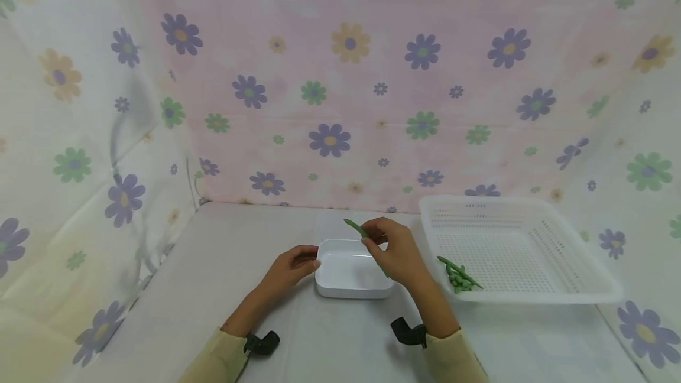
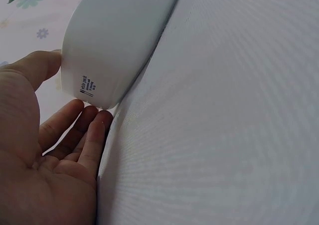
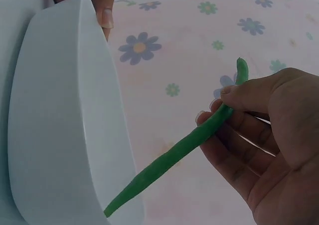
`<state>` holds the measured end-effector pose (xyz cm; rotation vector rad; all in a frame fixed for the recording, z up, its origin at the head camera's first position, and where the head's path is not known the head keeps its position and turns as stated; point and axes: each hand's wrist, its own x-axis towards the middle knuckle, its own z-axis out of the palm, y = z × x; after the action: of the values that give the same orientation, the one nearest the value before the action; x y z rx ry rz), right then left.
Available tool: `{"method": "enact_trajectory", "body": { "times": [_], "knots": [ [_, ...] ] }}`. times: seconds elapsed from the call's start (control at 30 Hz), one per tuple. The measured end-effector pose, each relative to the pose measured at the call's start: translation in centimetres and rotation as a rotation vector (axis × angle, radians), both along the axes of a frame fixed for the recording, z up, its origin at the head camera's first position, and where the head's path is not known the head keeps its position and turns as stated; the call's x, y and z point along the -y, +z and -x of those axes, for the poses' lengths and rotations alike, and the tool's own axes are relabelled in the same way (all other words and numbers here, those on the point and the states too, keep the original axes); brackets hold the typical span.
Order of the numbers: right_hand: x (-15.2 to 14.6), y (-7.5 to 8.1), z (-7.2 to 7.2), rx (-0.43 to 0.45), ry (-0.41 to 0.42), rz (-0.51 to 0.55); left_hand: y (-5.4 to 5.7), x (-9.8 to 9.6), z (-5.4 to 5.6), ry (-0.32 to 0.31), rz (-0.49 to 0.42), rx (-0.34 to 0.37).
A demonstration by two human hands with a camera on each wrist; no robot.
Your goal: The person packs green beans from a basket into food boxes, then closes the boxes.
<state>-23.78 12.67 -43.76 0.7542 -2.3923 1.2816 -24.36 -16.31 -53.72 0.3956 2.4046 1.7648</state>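
Note:
A slender green bean [image 3: 169, 157] is pinched between the thumb and fingers of my right hand [image 1: 396, 250]. It slants over the white box [image 1: 351, 294], and in the right wrist view its lower end overlaps the box's opening. At the box's left end, my left hand [image 1: 292, 266] holds the wall, thumb at the rim and fingers against the end. Small dark print marks that end in the left wrist view. No contents show inside the box in the head view. More green beans [image 1: 457, 276] lie in the near left corner of a white basket [image 1: 553, 297].
The slotted basket stands right of the box, beyond my right forearm. A pale, see-through flat piece [image 1: 330, 223] lies behind the box. Flower-printed cloth [image 1: 298, 152] closes off the back and sides of the white-covered table [image 1: 223, 253].

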Motion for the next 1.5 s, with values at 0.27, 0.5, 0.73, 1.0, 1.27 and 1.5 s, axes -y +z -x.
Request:
{"method": "enact_trajectory", "body": {
  "times": [0.27, 0.5, 0.73, 1.0, 1.27, 1.5],
  "knots": [
    [0.5, -1.0, 0.3, 0.081, 0.034, -0.046, -0.1, -0.1, -0.1, 0.015, 0.008, 0.014],
    [0.7, -1.8, 0.4, 0.099, 0.030, -0.072, -0.1, -0.2, 0.0, 0.008, 0.007, 0.012],
    [1.0, -2.4, 0.6, 0.153, 0.028, -0.078, -0.2, -0.1, 0.0, 0.012, 0.012, 0.008],
    [1.3, -3.2, 0.8, 0.208, 0.009, -0.097, -0.1, 0.0, 0.0, 0.003, 0.015, -0.001],
    [1.4, -3.5, 1.0, 0.203, 0.000, -0.156, 0.0, 0.0, 0.0, -0.015, 0.013, -0.006],
    [1.5, -3.8, 1.0, 0.198, 0.004, -0.219, 0.2, 0.0, 0.0, -0.016, 0.013, 0.004]
  ]
}}
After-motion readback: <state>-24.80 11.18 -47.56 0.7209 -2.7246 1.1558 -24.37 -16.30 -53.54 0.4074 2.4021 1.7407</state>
